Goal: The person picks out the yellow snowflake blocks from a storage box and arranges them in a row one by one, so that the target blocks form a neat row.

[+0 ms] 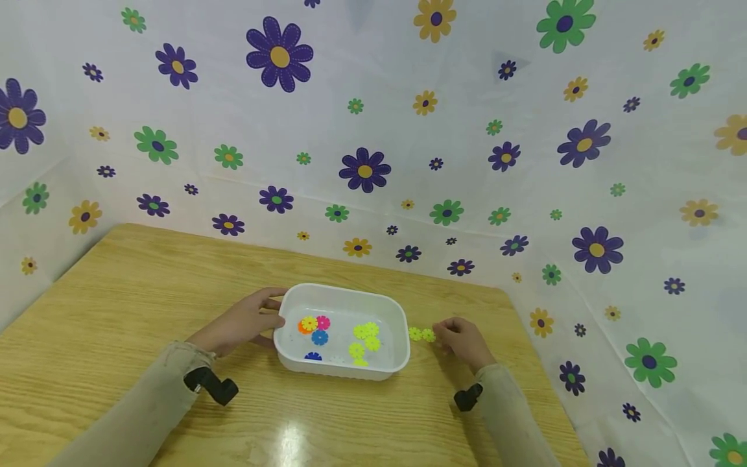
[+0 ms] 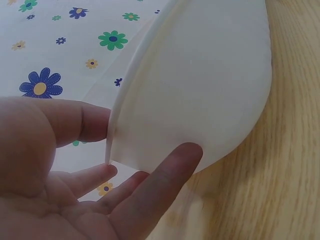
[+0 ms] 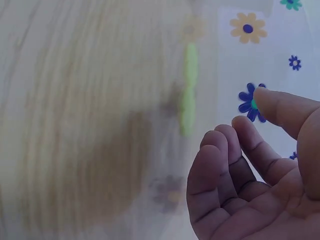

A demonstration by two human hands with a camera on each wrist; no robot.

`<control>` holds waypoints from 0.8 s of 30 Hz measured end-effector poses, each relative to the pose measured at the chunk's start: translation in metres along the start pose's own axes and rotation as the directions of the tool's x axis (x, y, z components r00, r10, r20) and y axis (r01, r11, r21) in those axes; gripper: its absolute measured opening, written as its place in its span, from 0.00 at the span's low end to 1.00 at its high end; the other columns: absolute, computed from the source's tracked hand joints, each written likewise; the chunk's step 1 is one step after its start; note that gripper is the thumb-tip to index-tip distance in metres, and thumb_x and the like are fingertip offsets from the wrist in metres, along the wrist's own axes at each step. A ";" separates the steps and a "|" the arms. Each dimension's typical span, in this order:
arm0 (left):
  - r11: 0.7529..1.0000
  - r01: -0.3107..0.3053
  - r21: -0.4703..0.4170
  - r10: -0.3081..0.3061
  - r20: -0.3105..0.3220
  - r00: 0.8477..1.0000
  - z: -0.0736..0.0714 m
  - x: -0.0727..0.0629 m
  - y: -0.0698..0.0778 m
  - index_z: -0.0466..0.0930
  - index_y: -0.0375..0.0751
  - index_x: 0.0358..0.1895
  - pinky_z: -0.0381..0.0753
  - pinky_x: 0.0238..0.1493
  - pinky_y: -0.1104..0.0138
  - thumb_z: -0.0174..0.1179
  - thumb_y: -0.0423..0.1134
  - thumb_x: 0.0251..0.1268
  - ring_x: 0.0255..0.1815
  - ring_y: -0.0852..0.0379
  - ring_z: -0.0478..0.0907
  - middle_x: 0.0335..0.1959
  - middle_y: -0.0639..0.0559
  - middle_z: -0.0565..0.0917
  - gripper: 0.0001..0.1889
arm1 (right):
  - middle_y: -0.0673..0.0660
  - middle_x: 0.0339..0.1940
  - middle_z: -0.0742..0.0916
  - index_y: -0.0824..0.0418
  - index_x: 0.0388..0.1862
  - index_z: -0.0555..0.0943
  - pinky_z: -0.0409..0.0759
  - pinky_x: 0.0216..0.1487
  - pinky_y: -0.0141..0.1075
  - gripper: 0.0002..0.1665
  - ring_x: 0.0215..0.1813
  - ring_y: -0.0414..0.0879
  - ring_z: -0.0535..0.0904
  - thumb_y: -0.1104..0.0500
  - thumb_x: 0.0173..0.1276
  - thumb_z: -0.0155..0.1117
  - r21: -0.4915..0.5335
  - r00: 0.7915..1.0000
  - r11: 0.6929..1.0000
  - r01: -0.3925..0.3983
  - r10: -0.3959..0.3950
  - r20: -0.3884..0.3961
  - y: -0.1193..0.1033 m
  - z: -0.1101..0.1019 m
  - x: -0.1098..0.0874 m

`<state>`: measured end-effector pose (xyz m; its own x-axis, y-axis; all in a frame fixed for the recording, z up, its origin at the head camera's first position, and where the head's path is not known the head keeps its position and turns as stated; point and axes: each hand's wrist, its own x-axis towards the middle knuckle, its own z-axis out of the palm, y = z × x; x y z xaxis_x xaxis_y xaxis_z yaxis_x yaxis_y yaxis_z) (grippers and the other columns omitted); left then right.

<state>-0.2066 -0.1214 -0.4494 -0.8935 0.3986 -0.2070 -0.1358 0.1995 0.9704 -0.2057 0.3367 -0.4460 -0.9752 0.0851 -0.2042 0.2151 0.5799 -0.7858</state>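
And the left hand [image 1: 255,318] has the white tray [image 1: 350,371] by its left end, thumb and fingers gripping the rim and outer wall, as the left wrist view shows close up. Across to the other side, and the right hand [image 1: 465,340] is free of any load: fingers loosely bent, thumb apart from them, nothing between. Right by it, just off the tray's right end, comes the joined pair of yellow-green flower discs [image 1: 415,334], so near the fingertips in the head view that they look to be touching, yet the right wrist camera catches the pair edge-on, blurred, with a gap to the hand. Inside the tray, what a spread of colour! On the left an orange disc [image 1: 302,327] peeks from under a yellow disc [image 1: 309,323], a pink disc [image 1: 323,322] close beside, a light blue disc [image 1: 320,337] just below, and a dark blue disc [image 1: 313,356] by the near wall. Over on the right, yellow-green discs [image 1: 371,329] bunch together, more of them trailing toward the near side. All this plays out on the wood-grained bench [image 1: 327,428], with flower-printed cloth [image 1: 397,123] rising behind.
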 end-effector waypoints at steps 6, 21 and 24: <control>1.000 0.006 0.010 -0.006 -0.009 1.000 0.001 0.000 0.002 0.53 0.40 0.81 0.91 0.46 0.51 0.56 0.32 0.76 0.61 0.35 0.79 0.71 0.28 0.66 0.35 | 0.62 0.46 0.86 0.62 0.52 0.83 0.89 0.48 0.45 0.17 0.45 0.53 0.82 0.50 0.76 0.65 -0.036 0.995 0.995 0.095 -0.095 0.012 -0.019 0.004 -0.008; 1.000 -0.013 0.013 0.013 -0.015 1.000 0.002 -0.002 0.000 0.54 0.38 0.81 0.91 0.45 0.52 0.57 0.32 0.75 0.58 0.37 0.80 0.69 0.28 0.67 0.35 | 0.53 0.44 0.87 0.62 0.55 0.83 0.90 0.44 0.48 0.18 0.45 0.49 0.84 0.54 0.72 0.70 -0.078 0.961 0.961 0.266 -0.257 0.104 -0.075 0.041 -0.028; 1.000 -0.012 0.008 0.012 -0.016 1.000 0.002 -0.002 0.000 0.54 0.39 0.81 0.91 0.44 0.52 0.57 0.32 0.75 0.58 0.38 0.80 0.69 0.28 0.67 0.35 | 0.52 0.45 0.87 0.63 0.55 0.82 0.90 0.44 0.44 0.19 0.45 0.46 0.84 0.54 0.72 0.71 -0.089 0.949 0.951 0.297 -0.283 0.140 -0.083 0.047 -0.032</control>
<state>-0.2044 -0.1203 -0.4495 -0.9017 0.3869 -0.1931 -0.1213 0.2022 0.9718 -0.1902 0.2475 -0.4022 -0.9789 -0.1971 -0.0530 -0.0898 0.6490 -0.7554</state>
